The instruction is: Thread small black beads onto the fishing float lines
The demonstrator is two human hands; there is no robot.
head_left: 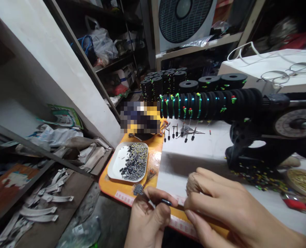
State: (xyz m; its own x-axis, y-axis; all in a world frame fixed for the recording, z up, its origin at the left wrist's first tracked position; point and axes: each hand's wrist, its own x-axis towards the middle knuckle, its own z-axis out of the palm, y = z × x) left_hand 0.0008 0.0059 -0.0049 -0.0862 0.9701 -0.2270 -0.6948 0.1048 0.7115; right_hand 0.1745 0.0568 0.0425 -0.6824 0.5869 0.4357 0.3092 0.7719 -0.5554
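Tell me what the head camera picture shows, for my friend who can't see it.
Two hands meet low in the picture: the left hand pinches a small black piece, and the right hand holds a tan bundle. Behind them sit a white tray of tiny dark parts on an orange mat, and a long rod of black rings.

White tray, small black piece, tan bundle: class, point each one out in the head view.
white tray (116, 164), head view, bare left part of its floor.
small black piece (166, 202), head view, middle of its length.
tan bundle (191, 182), head view, its frayed end.
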